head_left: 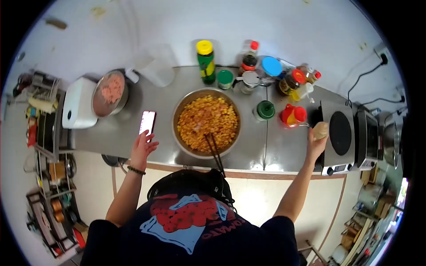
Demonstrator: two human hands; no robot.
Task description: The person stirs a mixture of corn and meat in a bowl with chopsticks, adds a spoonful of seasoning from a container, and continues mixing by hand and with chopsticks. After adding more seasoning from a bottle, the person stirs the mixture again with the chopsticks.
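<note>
My left hand [144,150] is at the lower end of a phone [148,120] with a lit screen, which lies on the steel counter. Its fingers are apart, and the fingertips overlap the phone's near edge. At the right, my right hand [316,144] is closed round a beige round-topped object [321,129], whose kind I cannot make out. A red container [293,116] stands just left of that hand. Between my hands sits a large steel bowl [175,133] full of yellow-orange kernels or beans. Dark chopsticks [215,153] rest in it, leaning over the near rim.
Jars and bottles line the wall, including a green bottle with a yellow cap [205,62] and a green-lidded jar [265,110]. A metal bowl of pink minced food [111,94] sits by a white appliance [80,104]. A hot plate [340,133] stands at right.
</note>
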